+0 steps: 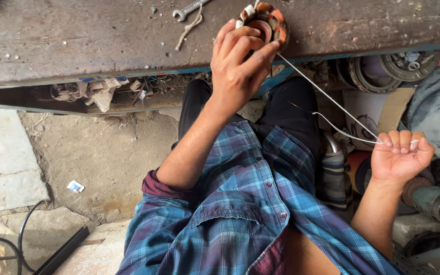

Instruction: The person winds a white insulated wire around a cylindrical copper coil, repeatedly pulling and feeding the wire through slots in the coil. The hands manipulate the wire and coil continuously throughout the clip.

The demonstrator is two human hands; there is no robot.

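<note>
Left hand (pixel 240 66) in a closed grip on one round copper-wound motor coil (pixel 267 23) at the worn wooden desk (pixel 77 46) edge; right hand (pixel 401 155) in a fist, pinching one thin white cord (pixel 332 102) drawn taut from the coil. Lacing step apparently in hand, next calling for steady tension. One steel spanner (pixel 189 8) farther back.

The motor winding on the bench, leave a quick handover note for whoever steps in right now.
Left hand grips the round copper-wound coil at the edge of the workbench.
Right hand is closed on a white cord, pulled taut from the coil, with a slack loop beside it.
A spanner and a loose cord scrap lie on the bench.
Done: cord is attached at the coil. Left: how much lacing remains cannot be told.
</note>
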